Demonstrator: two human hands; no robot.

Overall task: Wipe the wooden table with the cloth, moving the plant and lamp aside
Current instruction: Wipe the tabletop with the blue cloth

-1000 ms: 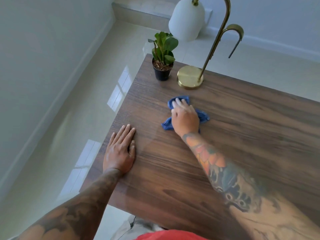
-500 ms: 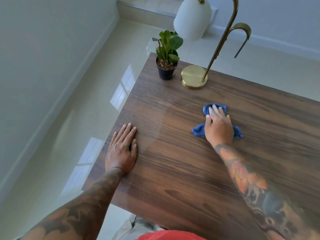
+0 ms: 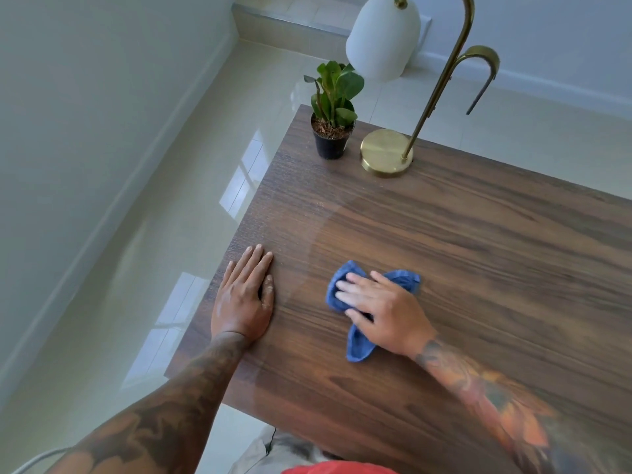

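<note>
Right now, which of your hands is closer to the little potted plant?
Left, though not by much. The left hand lies flat near the table's edge, below the potted plant. The right hand presses the blue cloth further right, diagonally away from it.

The left hand [image 3: 243,302] is lying flat, fingers straight and together, at lower centre-left of the frame. The right hand [image 3: 383,311] is pressing down at centre, fingers spread, both tattooed forearms extending from the bottom edge.

Place: home room | Signs: wooden counter [image 3: 478,251] with potted plant [image 3: 333,111], brass lamp [image 3: 386,150] | glossy tiled floor [image 3: 164,213], pale walls
</note>
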